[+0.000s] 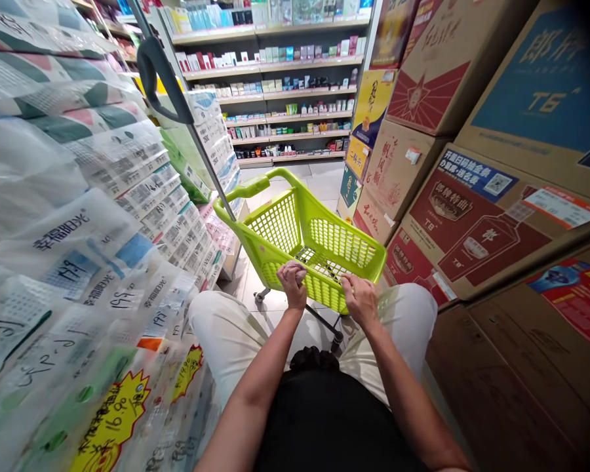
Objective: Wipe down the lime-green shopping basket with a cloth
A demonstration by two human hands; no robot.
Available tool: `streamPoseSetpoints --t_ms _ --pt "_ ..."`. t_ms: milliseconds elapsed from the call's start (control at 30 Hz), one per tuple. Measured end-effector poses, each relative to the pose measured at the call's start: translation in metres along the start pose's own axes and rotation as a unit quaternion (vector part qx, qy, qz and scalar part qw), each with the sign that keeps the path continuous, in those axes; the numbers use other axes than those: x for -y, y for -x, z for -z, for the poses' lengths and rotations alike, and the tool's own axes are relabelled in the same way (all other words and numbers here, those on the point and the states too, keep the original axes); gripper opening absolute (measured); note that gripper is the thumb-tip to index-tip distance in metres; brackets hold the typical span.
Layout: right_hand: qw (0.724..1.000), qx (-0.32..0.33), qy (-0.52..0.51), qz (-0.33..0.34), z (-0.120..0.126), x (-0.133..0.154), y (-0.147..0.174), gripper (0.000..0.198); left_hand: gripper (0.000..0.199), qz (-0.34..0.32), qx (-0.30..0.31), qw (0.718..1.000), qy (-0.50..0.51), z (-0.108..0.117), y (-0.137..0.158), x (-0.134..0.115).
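A lime-green shopping trolley stands between my knees, its basket walls full of square holes. Nothing shows inside the basket apart from the grid of its floor. My left hand is closed round a crumpled pinkish cloth, close to the basket's near rim. To the right of it, my right hand has its fingers curled over the same rim, near the corner. A grey pole with a dark looped handle rises from the trolley's left side.
Wrapped packs of tissue paper with handwritten prices are piled along the left. Stacked cardboard cartons line the right side. Across the far end stand shelves of small boxes and bottles. Pale floor tiles run between.
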State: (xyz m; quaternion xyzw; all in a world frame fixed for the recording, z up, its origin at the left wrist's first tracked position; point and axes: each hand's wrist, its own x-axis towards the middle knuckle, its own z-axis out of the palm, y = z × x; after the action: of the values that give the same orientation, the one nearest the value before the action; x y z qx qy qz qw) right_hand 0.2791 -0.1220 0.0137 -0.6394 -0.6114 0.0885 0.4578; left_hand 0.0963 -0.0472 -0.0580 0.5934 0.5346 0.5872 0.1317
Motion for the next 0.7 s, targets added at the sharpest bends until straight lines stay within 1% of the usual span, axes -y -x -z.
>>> streamPoseSetpoints --t_ms 100,167,233,300,333,400,500,567,633,700 --pt "0.998 0.006 0.062 0.033 -0.019 0.015 -0.001 0.044 0.035 0.033 0.017 0.999 0.017 0.001 0.001 0.001" --pt "0.993 0.009 0.091 0.073 -0.027 0.016 0.000 0.040 0.032 0.044 0.024 0.998 0.027 0.004 0.000 0.006" --pt "0.985 0.011 0.114 0.126 -0.032 0.009 0.000 0.038 0.027 0.039 -0.008 0.999 0.024 0.008 -0.012 0.009" --pt "0.979 0.003 0.129 0.158 -0.031 -0.002 -0.005 0.037 0.023 0.022 -0.054 0.998 0.017 0.011 -0.031 0.009" --pt "0.977 -0.002 0.137 0.166 -0.030 -0.008 -0.008 0.037 0.024 0.015 -0.068 0.997 0.015 0.012 -0.040 0.009" --pt "0.974 -0.014 0.150 0.170 -0.027 -0.018 -0.016 0.039 0.026 0.012 -0.064 0.998 0.016 0.013 -0.049 0.010" --pt "0.971 -0.022 0.155 0.180 -0.020 -0.032 -0.028 0.041 0.032 0.047 -0.042 0.998 0.018 0.016 -0.046 0.016" --pt "0.967 -0.015 0.163 0.195 -0.015 -0.038 -0.035 0.042 0.034 0.059 -0.051 0.997 0.011 0.019 -0.043 0.019" --pt "0.962 -0.010 0.192 0.193 -0.012 -0.038 -0.043 0.046 0.033 0.037 -0.078 0.996 0.003 0.020 -0.045 0.016" --pt "0.959 -0.011 0.226 0.172 -0.013 -0.031 -0.050 0.051 0.033 -0.004 -0.095 0.995 0.005 0.017 -0.049 0.009"
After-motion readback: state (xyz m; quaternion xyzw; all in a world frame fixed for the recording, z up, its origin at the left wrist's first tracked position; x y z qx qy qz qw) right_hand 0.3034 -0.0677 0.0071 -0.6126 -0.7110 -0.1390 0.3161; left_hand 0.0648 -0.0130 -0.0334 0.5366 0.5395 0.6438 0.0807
